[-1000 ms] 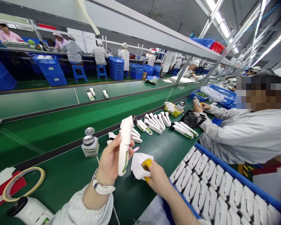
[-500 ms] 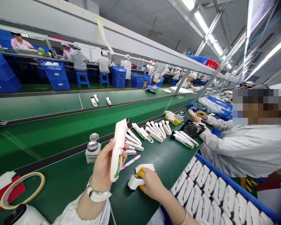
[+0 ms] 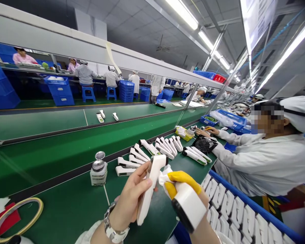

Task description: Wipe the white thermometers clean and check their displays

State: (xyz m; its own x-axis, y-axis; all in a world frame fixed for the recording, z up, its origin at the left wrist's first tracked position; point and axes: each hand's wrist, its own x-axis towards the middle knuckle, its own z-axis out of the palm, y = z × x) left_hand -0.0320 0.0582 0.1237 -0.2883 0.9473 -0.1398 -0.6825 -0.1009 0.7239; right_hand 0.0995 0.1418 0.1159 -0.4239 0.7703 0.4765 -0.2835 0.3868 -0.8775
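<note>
My left hand (image 3: 130, 200) grips a white handheld thermometer-like device (image 3: 149, 188), held upright and tilted, low in the middle of the view. My right hand (image 3: 190, 193), with yellow finger covers, holds a second white device (image 3: 189, 206) and a white cloth (image 3: 165, 174) pressed against the first device's head. Rows of the same white devices (image 3: 152, 149) lie on the green bench (image 3: 73, 203) just beyond my hands.
A small metal-topped dispenser bottle (image 3: 98, 169) stands left of my hands. A tape roll (image 3: 15, 217) lies at the far left. White trays (image 3: 234, 217) of devices sit at the right, behind a blue rail. A co-worker (image 3: 259, 159) sits at the right beside a black fan (image 3: 204, 144).
My right hand lifted a white device and the cloth off the bench and brought them up against the device in my left hand, which tilted lower. The view rose.
</note>
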